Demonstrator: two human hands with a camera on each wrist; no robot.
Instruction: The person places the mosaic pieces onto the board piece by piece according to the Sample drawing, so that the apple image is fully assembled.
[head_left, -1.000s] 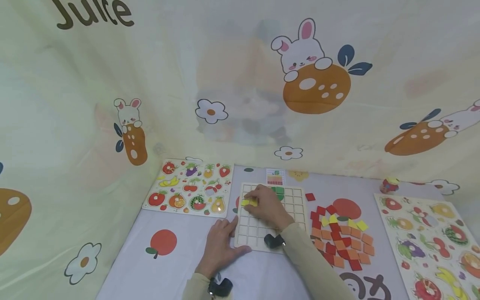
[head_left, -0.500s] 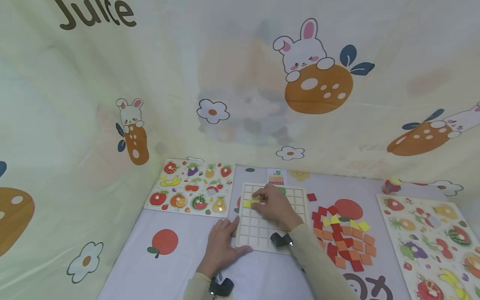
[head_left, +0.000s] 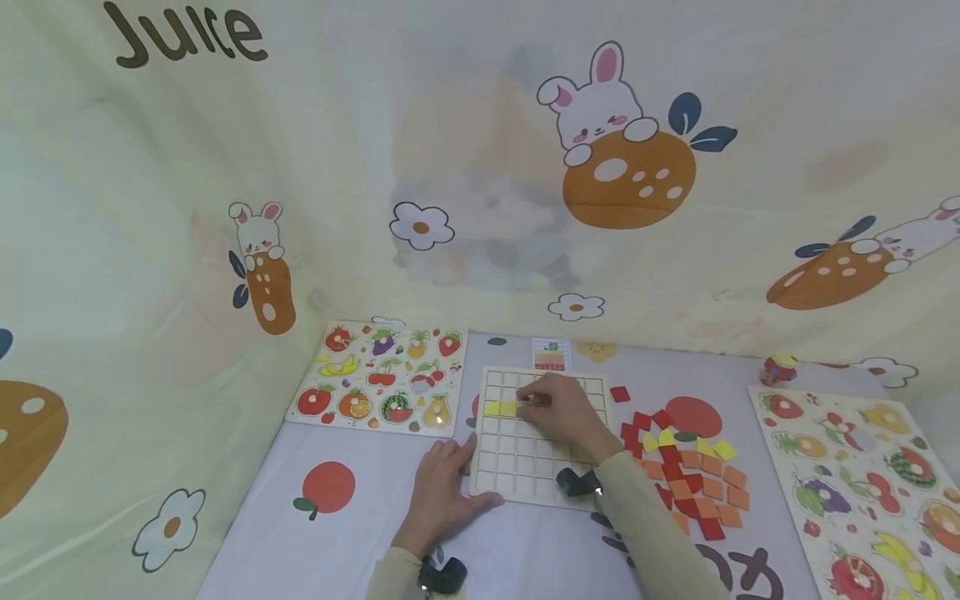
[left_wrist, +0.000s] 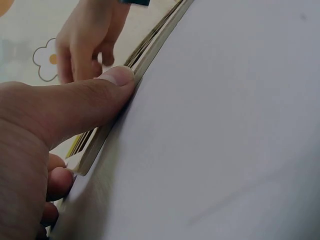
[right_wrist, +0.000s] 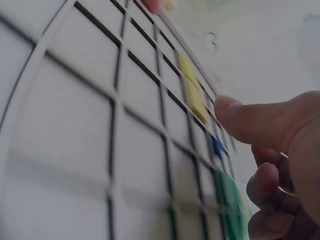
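A pale wooden grid board (head_left: pixel 517 479) lies in front of me. My left hand (head_left: pixel 442 492) rests at its near left corner; the left wrist view shows the thumb (left_wrist: pixel 95 102) along one edge and the fingers around the corner. Over the board's upper middle is my right hand (head_left: pixel 566 408), fingertips beside two yellow tiles (head_left: pixel 500 408) lying side by side in the cells. Up close, its thumb (right_wrist: pixel 250 117) is near the yellow tiles (right_wrist: pixel 192 92), other fingers curled. Whether anything sits between thumb and forefinger is hidden. A blue piece (right_wrist: pixel 218 146) and a green tile (right_wrist: pixel 231 205) show beyond.
Red, orange and yellow loose tiles (head_left: pixel 693 483) lie right of the board, with one red tile (head_left: pixel 620 394) apart. A small pattern card (head_left: pixel 551 354) is behind it. Fruit puzzle boards stand left (head_left: pixel 382 379) and right (head_left: pixel 862 492). A small figurine (head_left: pixel 780 369) sits at the back.
My right hand has moved slightly right along the row, away from the yellow tiles, uncovering the second one. The left hand stays at the board's corner.
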